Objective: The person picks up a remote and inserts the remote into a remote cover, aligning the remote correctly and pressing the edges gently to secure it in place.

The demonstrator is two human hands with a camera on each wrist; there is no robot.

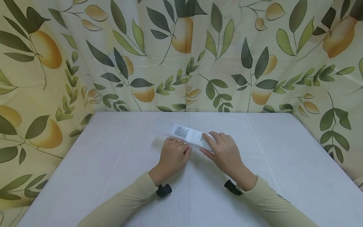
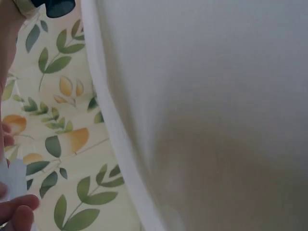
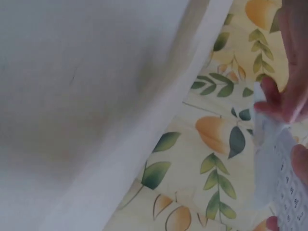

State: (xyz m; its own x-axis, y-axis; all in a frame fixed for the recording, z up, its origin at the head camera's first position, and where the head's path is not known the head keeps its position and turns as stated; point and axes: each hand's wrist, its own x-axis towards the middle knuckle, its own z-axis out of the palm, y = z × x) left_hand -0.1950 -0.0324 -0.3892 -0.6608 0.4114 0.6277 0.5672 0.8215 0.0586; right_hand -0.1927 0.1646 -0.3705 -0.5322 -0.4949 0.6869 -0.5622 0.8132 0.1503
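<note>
A slim white remote control (image 1: pixel 194 136) with a printed label on its back is tilted between the hands, its buttons (image 3: pixel 288 197) showing in the right wrist view. Around it is a clear plastic sleeve (image 1: pixel 164 127), which sticks out past the labelled end. My right hand (image 1: pixel 227 154) grips the near right end, thumb below and fingers over the top. At the lower edge, my left hand (image 1: pixel 174 156) has its fingers curled and pinches the sleeve. In the left wrist view only fingertips (image 2: pixel 21 214) and a bit of film show at the left edge.
A white cloth covers the table (image 1: pixel 127 189), whose far edge lies against a curtain (image 1: pixel 170 78) printed with leaves and lemons. Dark wrist cameras (image 1: pixel 164 190) are strapped below both sleeves.
</note>
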